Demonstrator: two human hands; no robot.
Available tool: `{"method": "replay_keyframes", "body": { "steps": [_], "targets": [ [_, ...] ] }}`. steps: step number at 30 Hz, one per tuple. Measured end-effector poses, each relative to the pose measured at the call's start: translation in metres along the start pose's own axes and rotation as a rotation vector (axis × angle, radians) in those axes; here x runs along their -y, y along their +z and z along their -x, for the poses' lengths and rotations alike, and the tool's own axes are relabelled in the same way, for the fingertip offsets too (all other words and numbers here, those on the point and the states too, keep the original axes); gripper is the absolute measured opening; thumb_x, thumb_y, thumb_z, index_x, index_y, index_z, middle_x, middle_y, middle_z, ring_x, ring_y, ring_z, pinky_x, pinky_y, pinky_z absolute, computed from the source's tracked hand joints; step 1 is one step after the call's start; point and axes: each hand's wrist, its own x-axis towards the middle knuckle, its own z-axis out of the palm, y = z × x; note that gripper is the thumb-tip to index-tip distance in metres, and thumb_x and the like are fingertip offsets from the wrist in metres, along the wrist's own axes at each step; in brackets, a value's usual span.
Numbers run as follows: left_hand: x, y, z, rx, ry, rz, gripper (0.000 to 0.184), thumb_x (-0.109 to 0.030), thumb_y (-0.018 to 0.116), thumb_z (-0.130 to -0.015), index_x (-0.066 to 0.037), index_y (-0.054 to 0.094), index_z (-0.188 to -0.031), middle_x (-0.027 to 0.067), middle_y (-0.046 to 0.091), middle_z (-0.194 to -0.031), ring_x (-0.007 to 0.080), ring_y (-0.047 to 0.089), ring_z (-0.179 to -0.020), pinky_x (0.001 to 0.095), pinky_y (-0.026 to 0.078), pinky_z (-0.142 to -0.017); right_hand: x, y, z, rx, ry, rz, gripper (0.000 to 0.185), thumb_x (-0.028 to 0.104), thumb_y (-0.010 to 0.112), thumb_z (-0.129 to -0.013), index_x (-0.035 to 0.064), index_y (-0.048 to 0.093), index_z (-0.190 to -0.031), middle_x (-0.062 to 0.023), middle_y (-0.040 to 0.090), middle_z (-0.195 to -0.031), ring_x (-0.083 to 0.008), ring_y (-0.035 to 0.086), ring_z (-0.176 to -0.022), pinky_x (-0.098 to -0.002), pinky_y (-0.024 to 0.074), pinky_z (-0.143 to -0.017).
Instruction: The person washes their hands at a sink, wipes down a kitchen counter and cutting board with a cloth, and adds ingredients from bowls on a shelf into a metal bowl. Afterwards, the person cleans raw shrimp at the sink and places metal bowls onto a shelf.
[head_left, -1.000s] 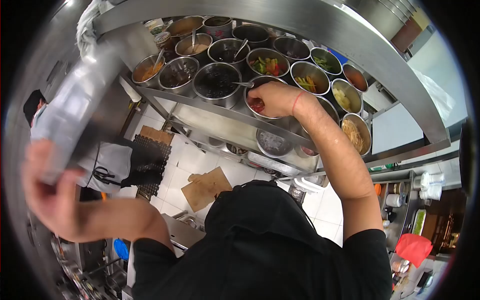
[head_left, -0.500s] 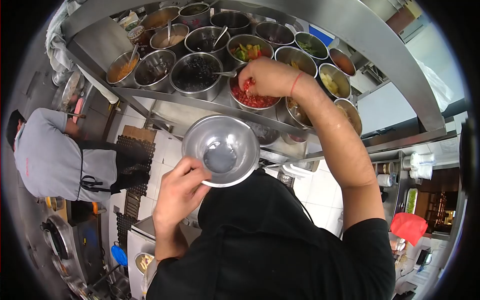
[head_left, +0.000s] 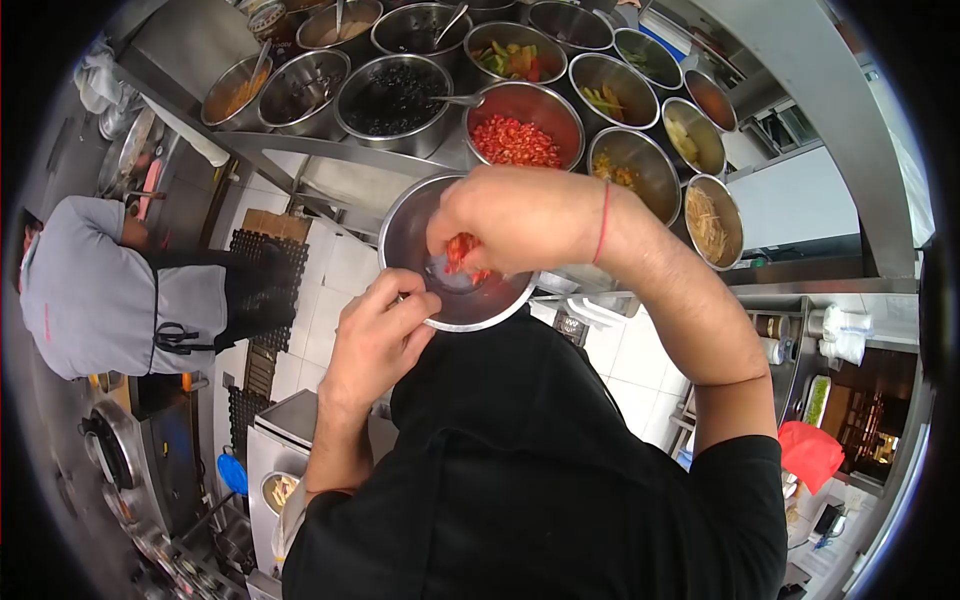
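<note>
Gripping the near left rim of one metal bowl [head_left: 402, 232], the left hand [head_left: 380, 335] is nearly closed, thumb and fingers pinched on the edge. The bowl's mouth faces up toward the camera; being round, it shows no long axis. It sits between the two hands, to the right of and ahead of the left hand and directly beneath the right hand [head_left: 525, 215], which covers part of its opening.

The right hand is palm down, back upward, its fingers curled partway shut around one clump of red pieces [head_left: 462, 252] and directed left and down into the bowl. Whether some of those pieces already touch the bottom, I cannot tell; they are too many and too small to count.

Just ahead of the right hand stands one tub [head_left: 558, 112] with more chopped red bits [head_left: 515, 142]. Counting it, fourteen round metal tubs show fairly fully on the worktop [head_left: 285, 142] beyond both hands, with others cut off at the top edge. Four spoon handles [head_left: 462, 100] are visible among them. Well to the left of the left hand, one co-worker [head_left: 85, 290] wears a grey shirt.
</note>
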Motion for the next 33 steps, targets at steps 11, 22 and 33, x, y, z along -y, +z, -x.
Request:
{"method": "replay_keyframes", "body": {
  "steps": [11,22,33],
  "targets": [
    [0.009,-0.019,0.022,-0.082,-0.083,-0.083,0.031,0.004,0.079,-0.066,-0.008,0.068,-0.092,0.0062,0.062,-0.098,0.0259,0.066,-0.080,0.0373,0.054,-0.068,0.021,0.012,-0.034,-0.175,-0.292,0.125,0.016,0.003,0.068,-0.080,0.0064,0.070,-0.096,-0.0111,0.067,-0.105,-0.0366,0.068,-0.091,-0.0462,0.0554,-0.076],
    [0.054,-0.078,0.039,-0.432,-0.243,-0.285,0.027,0.003,0.079,-0.072,-0.007,0.068,-0.095,0.0087,0.064,-0.102,0.0308,0.069,-0.089,0.0403,0.056,-0.076,0.061,-0.073,-0.168,-0.432,-0.300,0.529,0.026,0.010,0.066,-0.086,0.0141,0.077,-0.109,-0.0138,0.071,-0.103,-0.0337,0.070,-0.099,-0.0439,0.0570,-0.086],
    [0.104,-0.107,0.030,-0.622,-0.386,-0.467,0.027,0.000,0.081,-0.077,-0.005,0.066,-0.099,0.0106,0.062,-0.110,0.0317,0.069,-0.090,0.0401,0.058,-0.074,-0.014,-0.103,-0.358,-0.316,-0.074,0.955,0.021,0.017,0.064,-0.089,0.0129,0.079,-0.103,-0.0131,0.076,-0.104,-0.0337,0.072,-0.101,-0.0462,0.0567,-0.088]
  ]
}}
